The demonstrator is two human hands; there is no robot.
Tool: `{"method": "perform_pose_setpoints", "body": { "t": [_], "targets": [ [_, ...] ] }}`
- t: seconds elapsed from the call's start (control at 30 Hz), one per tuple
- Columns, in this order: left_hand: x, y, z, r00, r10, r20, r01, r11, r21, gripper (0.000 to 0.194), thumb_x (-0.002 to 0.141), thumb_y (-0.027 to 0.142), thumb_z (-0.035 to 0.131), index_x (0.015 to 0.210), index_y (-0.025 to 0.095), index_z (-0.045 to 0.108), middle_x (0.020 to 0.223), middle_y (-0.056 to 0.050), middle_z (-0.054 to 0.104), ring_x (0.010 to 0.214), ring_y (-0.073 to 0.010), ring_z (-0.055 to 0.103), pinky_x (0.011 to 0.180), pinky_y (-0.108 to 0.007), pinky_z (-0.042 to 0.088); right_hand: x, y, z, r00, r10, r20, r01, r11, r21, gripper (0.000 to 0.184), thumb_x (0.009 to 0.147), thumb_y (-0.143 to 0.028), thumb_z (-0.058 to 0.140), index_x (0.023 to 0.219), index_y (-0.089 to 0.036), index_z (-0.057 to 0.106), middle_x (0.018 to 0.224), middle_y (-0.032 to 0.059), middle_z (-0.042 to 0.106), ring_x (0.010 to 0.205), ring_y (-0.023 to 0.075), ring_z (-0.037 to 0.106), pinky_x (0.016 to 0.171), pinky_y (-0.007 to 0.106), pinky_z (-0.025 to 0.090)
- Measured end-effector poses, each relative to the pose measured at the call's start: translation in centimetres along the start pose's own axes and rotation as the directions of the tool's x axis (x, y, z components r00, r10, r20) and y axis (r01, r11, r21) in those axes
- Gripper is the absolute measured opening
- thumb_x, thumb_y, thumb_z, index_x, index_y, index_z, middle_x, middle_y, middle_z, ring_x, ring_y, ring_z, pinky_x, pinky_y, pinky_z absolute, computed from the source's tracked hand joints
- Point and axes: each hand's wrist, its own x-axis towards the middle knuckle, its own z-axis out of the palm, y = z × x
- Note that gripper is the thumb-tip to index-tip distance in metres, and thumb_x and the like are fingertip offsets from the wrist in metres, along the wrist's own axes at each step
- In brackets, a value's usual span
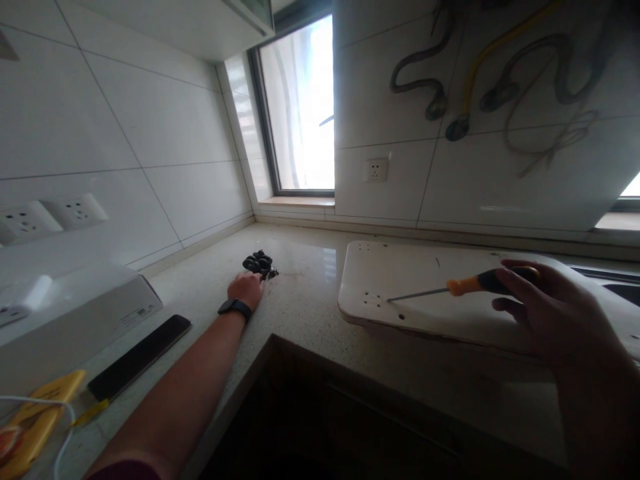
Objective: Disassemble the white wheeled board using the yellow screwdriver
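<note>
With our right hand (555, 310) we are holding a screwdriver (463, 287); its fingers are gripping the black and orange handle. The metal shaft is pointing leftward from these fingers, and its tip is standing just beside a group of small holes in a white board (425, 263). We are not able to tell whether the tip is touching the surface. The board is lying under the right fingers on the pale bench (305, 300), and it is showing a rounded corner to their left.

Our left hand (247, 288) is reaching over the bench, and its fingers are touching a small pile of black parts (257, 260). The fingertips are hiding from us, so we cannot tell if they are holding a piece. Behind these fingers, we are wearing a dark watch (237, 307) on the wrist.

To the left of the left fingers and nearer to us, a black phone (140, 357) is lying. A long box (100, 323) is lying further left, and a yellow flat object (50, 413) is lying nearer to us than the phone. Beyond the left fingers, a window (303, 113) is letting in light.
</note>
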Motion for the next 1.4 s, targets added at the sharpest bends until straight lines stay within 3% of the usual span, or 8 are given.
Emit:
{"method": "perform_pose_setpoints", "body": {
  "t": [0.13, 0.43, 0.63, 0.83, 1.13, 1.27, 1.4],
  "targets": [
    [0.1, 0.2, 0.2, 1.0, -0.004, 0.006, 0.004, 1.0, -0.009, 0.039, 0.099, 0.038, 0.042, 0.112, 0.027, 0.078, 0.114, -0.013, 0.072, 0.108, -0.0307, 0.063, 0.085, -0.038, 0.052, -0.4, -0.3, 0.2, 0.996, 0.088, -0.002, -0.088, 0.996, 0.017, 0.047, 0.052, -0.034, 0.087, 0.095, -0.023, 0.074, 0.087, 0.0015, 0.069, 0.054, 0.0106, 0.064, 0.042, 0.013, 0.051],
    [0.0, -0.1, -0.3, 0.998, -0.064, 0.022, 0.065, 0.998, -0.026, 0.041, 0.095, 0.046, 0.048, 0.101, 0.022, 0.081, 0.108, -0.015, 0.075, 0.11, -0.0328, 0.063, 0.083, -0.038, 0.053, -0.4, -1.0, 0.6, 0.993, 0.115, -0.011, -0.114, 0.991, 0.067, 0.046, 0.047, -0.03, 0.085, 0.089, -0.021, 0.071, 0.085, 0.0006, 0.067, 0.055, 0.0086, 0.062, 0.046, 0.012, 0.054],
    [0.4, 0.1, -0.2, 0.993, -0.113, 0.022, 0.114, 0.991, -0.072, 0.038, 0.094, 0.043, 0.05, 0.098, 0.022, 0.082, 0.106, -0.016, 0.077, 0.108, -0.0323, 0.067, 0.082, -0.039, 0.053, -0.8, -1.3, 0.6, 0.995, 0.094, -0.012, -0.094, 0.995, 0.042, 0.04, 0.052, -0.029, 0.084, 0.089, -0.02, 0.072, 0.091, 0.0014, 0.068, 0.057, 0.007, 0.063, 0.049, 0.01, 0.055],
    [0.3, -0.7, -0.3, 0.981, -0.191, 0.021, 0.191, 0.967, -0.168, 0.04, 0.096, 0.047, 0.049, 0.11, 0.027, 0.08, 0.11, -0.012, 0.079, 0.104, -0.0294, 0.072, 0.079, -0.035, 0.052, -0.4, -0.6, 0.3, 0.995, 0.094, -0.016, -0.093, 0.994, 0.057, 0.042, 0.051, -0.029, 0.086, 0.09, -0.022, 0.072, 0.09, 0.0022, 0.068, 0.055, 0.009, 0.062, 0.046, 0.012, 0.055],
    [0.0, -2.5, -0.2, 0.996, -0.002, 0.087, 0.027, 0.957, -0.289, 0.033, 0.093, 0.047, 0.058, 0.107, 0.028, 0.081, 0.111, -0.005, 0.081, 0.104, -0.0217, 0.073, 0.09, -0.028, 0.052, -0.2, -0.2, 0.1, 0.999, 0.053, 0.001, -0.053, 0.998, -0.014, 0.04, 0.054, -0.032, 0.086, 0.09, -0.023, 0.073, 0.091, 0.0024, 0.069, 0.058, 0.0097, 0.065, 0.047, 0.012, 0.054],
    [0.5, -2.4, 0.0, 0.996, -0.002, 0.088, 0.025, 0.966, -0.256, 0.032, 0.094, 0.045, 0.057, 0.108, 0.029, 0.081, 0.115, -0.006, 0.079, 0.106, -0.0242, 0.072, 0.092, -0.032, 0.052, 0.2, 0.3, -0.1, 0.995, 0.103, -0.004, -0.103, 0.995, 0.015, 0.048, 0.053, -0.037, 0.089, 0.096, -0.024, 0.073, 0.088, 0.0029, 0.069, 0.053, 0.0111, 0.063, 0.041, 0.014, 0.051],
    [1.0, -1.6, 0.2, 0.997, -0.024, 0.074, 0.04, 0.975, -0.22, 0.034, 0.096, 0.044, 0.054, 0.111, 0.028, 0.08, 0.116, -0.009, 0.078, 0.108, -0.0263, 0.071, 0.091, -0.034, 0.053, 0.4, 0.8, -0.1, 0.997, 0.076, -0.012, -0.075, 0.997, 0.023, 0.044, 0.055, -0.038, 0.09, 0.094, -0.023, 0.074, 0.089, 0.0036, 0.069, 0.055, 0.0116, 0.063, 0.043, 0.016, 0.055]
  ]
}}
